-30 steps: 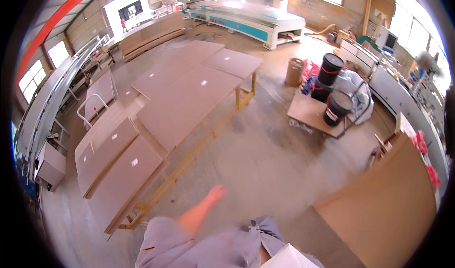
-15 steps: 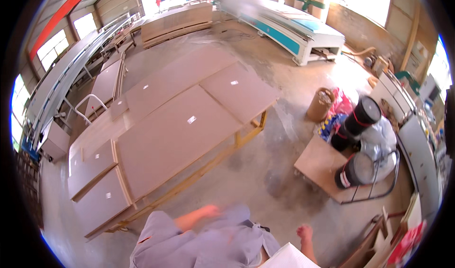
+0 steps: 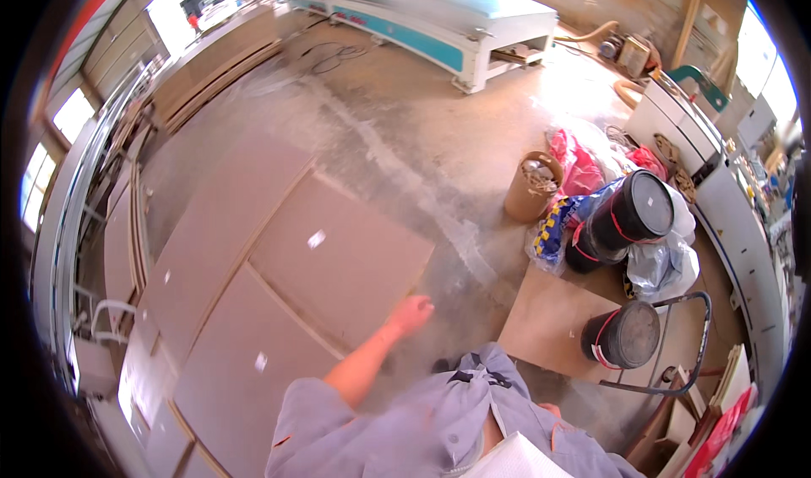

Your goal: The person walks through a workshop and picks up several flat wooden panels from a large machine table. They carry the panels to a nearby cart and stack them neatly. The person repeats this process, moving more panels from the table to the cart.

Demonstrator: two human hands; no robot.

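Note:
My left hand (image 3: 410,316) is held in front of me with its fingers curled in, and nothing shows in it. Just past it is the near right corner of a flat brown panel (image 3: 342,245) with a small white label; I cannot tell whether the hand touches it. A larger brown panel (image 3: 253,398) lies beside that one, on the left, with a label too. Only a small bit of my right hand (image 3: 551,410) shows at my right side, by my grey work clothes. The clothes hide its fingers.
On the right a flat cart (image 3: 549,317) carries a black drum (image 3: 638,334), with more black drums (image 3: 642,207) and plastic bags behind. A brown bin (image 3: 532,191) stands near them. Farther off is a long white and teal machine (image 3: 422,38). Stacked boards (image 3: 220,64) stand at the far left.
My view has turned to the right and moved nearer the panels' right end. My left hand has swung forward, away from my body. My right hand has dropped mostly out of sight.

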